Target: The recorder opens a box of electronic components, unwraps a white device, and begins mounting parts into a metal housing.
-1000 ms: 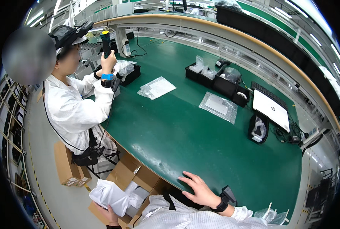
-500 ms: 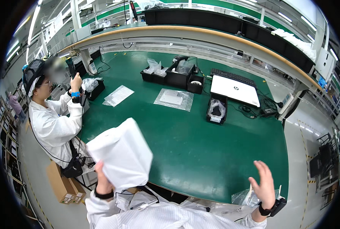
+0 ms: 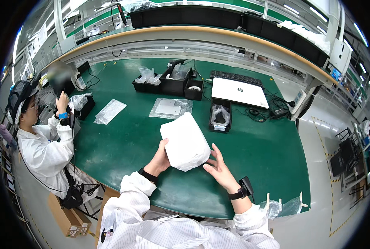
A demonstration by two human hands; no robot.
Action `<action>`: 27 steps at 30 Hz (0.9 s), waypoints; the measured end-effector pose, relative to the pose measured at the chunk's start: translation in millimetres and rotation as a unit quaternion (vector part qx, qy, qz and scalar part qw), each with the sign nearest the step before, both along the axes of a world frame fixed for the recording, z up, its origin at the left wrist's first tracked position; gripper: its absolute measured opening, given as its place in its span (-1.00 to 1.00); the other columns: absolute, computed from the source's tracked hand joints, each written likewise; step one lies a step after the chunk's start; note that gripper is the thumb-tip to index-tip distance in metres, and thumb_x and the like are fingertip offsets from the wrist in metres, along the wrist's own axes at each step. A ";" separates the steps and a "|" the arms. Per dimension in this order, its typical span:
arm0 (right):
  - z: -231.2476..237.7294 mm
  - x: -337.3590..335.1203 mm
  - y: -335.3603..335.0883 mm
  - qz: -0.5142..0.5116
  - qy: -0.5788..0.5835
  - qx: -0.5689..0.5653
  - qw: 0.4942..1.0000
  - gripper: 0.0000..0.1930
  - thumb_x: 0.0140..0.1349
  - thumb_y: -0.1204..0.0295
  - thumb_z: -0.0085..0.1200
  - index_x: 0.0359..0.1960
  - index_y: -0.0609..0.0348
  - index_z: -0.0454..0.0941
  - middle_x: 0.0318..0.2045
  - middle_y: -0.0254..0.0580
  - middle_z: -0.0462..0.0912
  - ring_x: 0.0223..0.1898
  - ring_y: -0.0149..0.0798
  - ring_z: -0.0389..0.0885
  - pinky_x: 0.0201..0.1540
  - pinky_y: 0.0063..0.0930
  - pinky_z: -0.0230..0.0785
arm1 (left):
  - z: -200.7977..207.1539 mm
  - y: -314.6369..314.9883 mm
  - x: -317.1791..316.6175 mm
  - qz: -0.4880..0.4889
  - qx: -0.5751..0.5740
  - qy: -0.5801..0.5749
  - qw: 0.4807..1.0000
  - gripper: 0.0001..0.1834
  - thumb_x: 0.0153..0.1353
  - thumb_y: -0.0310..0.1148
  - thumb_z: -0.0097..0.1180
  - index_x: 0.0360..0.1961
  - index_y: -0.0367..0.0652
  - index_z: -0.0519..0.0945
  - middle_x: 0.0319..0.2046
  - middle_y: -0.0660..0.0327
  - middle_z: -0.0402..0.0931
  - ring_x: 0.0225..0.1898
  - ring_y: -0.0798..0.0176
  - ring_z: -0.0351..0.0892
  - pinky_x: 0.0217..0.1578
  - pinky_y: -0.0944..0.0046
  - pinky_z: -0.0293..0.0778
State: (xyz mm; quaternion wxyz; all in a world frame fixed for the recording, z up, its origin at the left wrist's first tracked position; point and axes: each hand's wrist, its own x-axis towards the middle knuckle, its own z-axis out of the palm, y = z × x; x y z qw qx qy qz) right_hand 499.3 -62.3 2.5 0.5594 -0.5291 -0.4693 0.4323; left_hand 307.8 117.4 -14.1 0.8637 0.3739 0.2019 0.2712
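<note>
A white wrapped package (image 3: 184,139), boxy with a crumpled near end, is held up over the green table in front of me. My left hand (image 3: 160,159) grips its left side, the thumb on the near face and the other fingers hidden behind. At the package's lower right corner is my right hand (image 3: 223,171), thumb and fingers apart. Whether its fingertips touch the wrapping I cannot tell.
On the green table (image 3: 126,153) lie a bubble-wrap sheet with a flat pale piece (image 3: 168,107), another bubble-wrap sheet (image 3: 110,111), black bins (image 3: 174,86), a white laptop (image 3: 239,92) and a keyboard (image 3: 237,78). A co-worker (image 3: 43,137) sits at the left.
The package has moved right and away from me, to over the table's middle. My right hand has come in from the right to its side. The view has shifted slightly.
</note>
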 end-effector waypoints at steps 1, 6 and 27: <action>-4.0 -4.3 6.5 -0.011 0.043 0.004 0.999 -0.05 0.25 0.35 0.22 0.51 -0.05 -0.24 0.46 -0.04 -0.05 0.35 0.05 0.23 0.31 -0.07 0.26 | -2.2 2.4 -0.7 0.011 0.021 0.025 0.999 -0.17 0.32 0.21 -0.23 0.42 -0.17 0.11 0.33 0.01 0.25 0.31 -0.01 0.33 0.24 -0.07 0.34; -38.5 -27.9 34.4 -0.069 -0.085 0.069 0.992 -0.06 0.25 0.38 0.22 0.51 -0.03 -0.23 0.46 -0.04 -0.15 0.38 0.03 0.16 0.33 -0.06 0.24 | -15.0 12.9 -7.6 0.031 0.033 0.056 0.997 -0.18 0.35 0.24 -0.23 0.45 -0.07 0.03 0.32 0.07 0.26 0.30 0.04 0.34 0.10 -0.06 0.47; -56.3 -45.2 49.6 -0.093 0.014 0.086 0.992 -0.01 0.16 0.57 0.23 0.49 -0.01 -0.24 0.39 -0.15 -0.02 0.26 -0.10 0.29 0.22 -0.20 0.40 | -15.8 1.7 -13.7 0.130 0.129 0.128 0.975 -0.16 0.38 0.22 -0.26 0.50 0.18 -0.30 0.33 0.05 0.16 0.24 0.04 0.36 -0.06 -0.05 0.53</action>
